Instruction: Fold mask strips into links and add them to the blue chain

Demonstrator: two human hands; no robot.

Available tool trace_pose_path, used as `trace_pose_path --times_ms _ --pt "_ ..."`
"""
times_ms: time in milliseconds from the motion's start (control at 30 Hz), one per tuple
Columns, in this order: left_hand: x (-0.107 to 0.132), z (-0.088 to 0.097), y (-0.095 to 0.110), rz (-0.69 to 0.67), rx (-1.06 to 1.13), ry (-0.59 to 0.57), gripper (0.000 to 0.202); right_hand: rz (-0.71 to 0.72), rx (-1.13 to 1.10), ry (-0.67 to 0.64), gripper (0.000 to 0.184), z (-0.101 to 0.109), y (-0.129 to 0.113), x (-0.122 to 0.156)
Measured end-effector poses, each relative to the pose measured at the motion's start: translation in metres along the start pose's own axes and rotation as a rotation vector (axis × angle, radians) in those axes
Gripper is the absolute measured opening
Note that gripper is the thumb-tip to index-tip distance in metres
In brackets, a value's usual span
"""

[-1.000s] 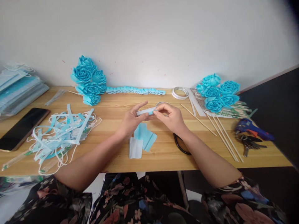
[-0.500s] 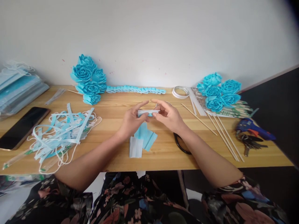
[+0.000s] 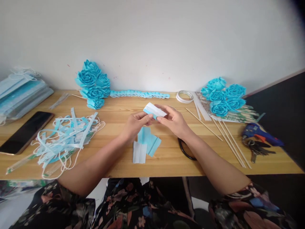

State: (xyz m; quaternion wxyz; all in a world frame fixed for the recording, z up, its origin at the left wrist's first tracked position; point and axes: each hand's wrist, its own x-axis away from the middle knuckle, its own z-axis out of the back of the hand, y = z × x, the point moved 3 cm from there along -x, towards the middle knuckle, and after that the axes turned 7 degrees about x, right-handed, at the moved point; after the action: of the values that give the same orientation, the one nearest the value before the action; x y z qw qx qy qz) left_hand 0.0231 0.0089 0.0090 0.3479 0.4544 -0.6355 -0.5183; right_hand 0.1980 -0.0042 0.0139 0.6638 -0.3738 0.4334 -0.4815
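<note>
Between my two hands is a small piece of face mask fabric (image 3: 155, 109), white with a blue strip along its near edge. My left hand (image 3: 138, 123) pinches its left end between thumb and fingers. At the other end, my right hand (image 3: 173, 120) grips it, thumb on the near edge and fingers behind. Just below lie cut fabric pieces: a blue piece (image 3: 152, 145) over or beside another blue one, and a white piece (image 3: 139, 152). A black loop handle (image 3: 184, 149) lies partly hidden under my right forearm.
At left are a phone (image 3: 26, 132), a heap of cut strips and ear loops (image 3: 69, 136) and a stack of masks (image 3: 21, 92). Blue fabric roses (image 3: 91, 82) and a pleated strip (image 3: 140, 94) lie along the wall. Rightward are tape (image 3: 184, 96), sticks (image 3: 230, 143), more roses (image 3: 219, 95), a glue gun (image 3: 259, 133) and keys (image 3: 256, 149).
The fabric piece has been turned and opened out, showing a broad white face above the blue strip. The raised index fingers have come down onto it.
</note>
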Motion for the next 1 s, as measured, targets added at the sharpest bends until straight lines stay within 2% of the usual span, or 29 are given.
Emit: trace_pose_path --times_ms 167,400,767,1000 --pt "-0.0006 0.0022 -0.0007 0.002 -0.033 0.059 0.036 0.008 0.012 -0.022 0.048 -0.0014 -0.0005 -0.0005" --pt "0.0014 -0.001 0.0048 0.018 -0.045 0.073 0.033 0.018 -0.005 -0.095 0.044 -0.0031 -0.0002 -0.0003" --pt "0.0008 -0.0012 0.0006 -0.003 -0.111 0.069 0.028 0.007 -0.004 -0.057 0.047 -0.0015 0.0026 0.0003" --pt "0.0015 -0.0018 0.0024 -0.01 -0.101 0.074 0.03 -0.005 -0.007 -0.047 0.04 -0.001 0.0025 0.0015"
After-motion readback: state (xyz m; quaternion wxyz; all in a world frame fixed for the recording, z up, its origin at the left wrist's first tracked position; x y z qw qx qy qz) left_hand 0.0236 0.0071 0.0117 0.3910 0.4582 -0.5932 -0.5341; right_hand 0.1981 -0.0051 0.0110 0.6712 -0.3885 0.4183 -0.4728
